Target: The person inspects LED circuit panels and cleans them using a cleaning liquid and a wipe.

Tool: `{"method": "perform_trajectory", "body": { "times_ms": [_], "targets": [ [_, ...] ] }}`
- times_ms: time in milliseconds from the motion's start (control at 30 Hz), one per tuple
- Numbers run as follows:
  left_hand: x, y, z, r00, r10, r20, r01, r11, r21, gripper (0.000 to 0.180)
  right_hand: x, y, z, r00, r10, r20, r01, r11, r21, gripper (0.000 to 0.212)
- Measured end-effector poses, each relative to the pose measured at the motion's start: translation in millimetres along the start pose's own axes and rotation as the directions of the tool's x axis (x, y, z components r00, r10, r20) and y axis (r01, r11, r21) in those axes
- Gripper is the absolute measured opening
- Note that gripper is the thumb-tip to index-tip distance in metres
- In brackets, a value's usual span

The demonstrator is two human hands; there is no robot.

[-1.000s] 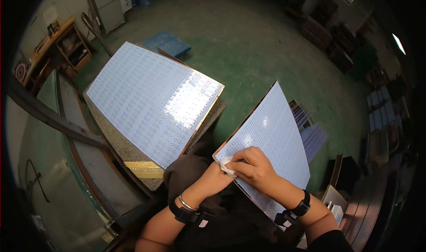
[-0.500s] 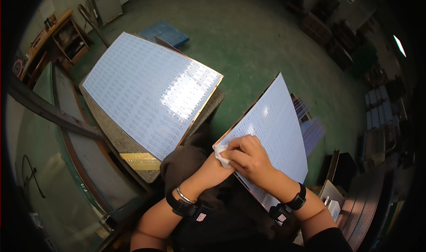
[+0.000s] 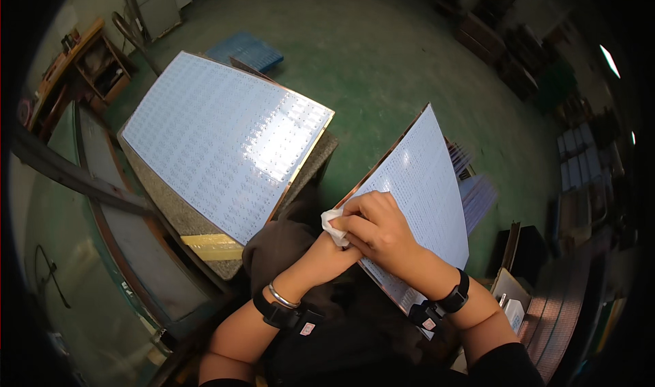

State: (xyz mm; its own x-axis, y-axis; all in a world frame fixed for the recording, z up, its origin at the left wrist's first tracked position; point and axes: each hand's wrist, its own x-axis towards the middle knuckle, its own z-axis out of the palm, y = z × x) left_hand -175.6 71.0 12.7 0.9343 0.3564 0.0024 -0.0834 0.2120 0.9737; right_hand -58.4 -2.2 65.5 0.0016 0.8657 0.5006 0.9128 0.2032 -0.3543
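A thin pale panel (image 3: 428, 175) with a copper-coloured edge and rows of small dark marks stands tilted in front of me. At its near-left corner, my right hand (image 3: 382, 231) pinches a crumpled white wipe (image 3: 333, 227), with the fingers bent over it. My left hand (image 3: 326, 259) reaches in below and meets the right hand at that corner. Its fingertips are hidden behind the wipe and the right hand, so its grip does not show. The wipe covers the corner itself.
A similar panel (image 3: 218, 138) lies on a grey-brown block-like stand (image 3: 153, 199) at the left, near a yellow strip (image 3: 215, 247). Further left is a metal-framed glass-like surface (image 3: 89, 278). A blue slatted pallet (image 3: 245, 51) lies behind on the green floor. Stacked copper-toned sheets (image 3: 559, 312) sit at the right.
The wipe and my right hand have shifted slightly up over the panel's corner. My left hand stays close beside them. The whole view has moved a little.
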Motion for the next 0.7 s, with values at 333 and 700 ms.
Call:
{"method": "perform_trajectory", "body": {
  "times_ms": [333,700],
  "targets": [
    [1,-2,-8,0.996,-0.072,0.054,0.072,0.997,-0.004,0.021,-14,-10,-11,0.996,0.086,-0.012,-0.085,0.994,0.070,0.024],
    [-1,0,-7,0.998,-0.050,0.026,0.051,0.998,-0.022,0.026,-11,-4,15,0.997,-0.009,-0.074,0.008,1.000,-0.005,0.030]
  ]
}}
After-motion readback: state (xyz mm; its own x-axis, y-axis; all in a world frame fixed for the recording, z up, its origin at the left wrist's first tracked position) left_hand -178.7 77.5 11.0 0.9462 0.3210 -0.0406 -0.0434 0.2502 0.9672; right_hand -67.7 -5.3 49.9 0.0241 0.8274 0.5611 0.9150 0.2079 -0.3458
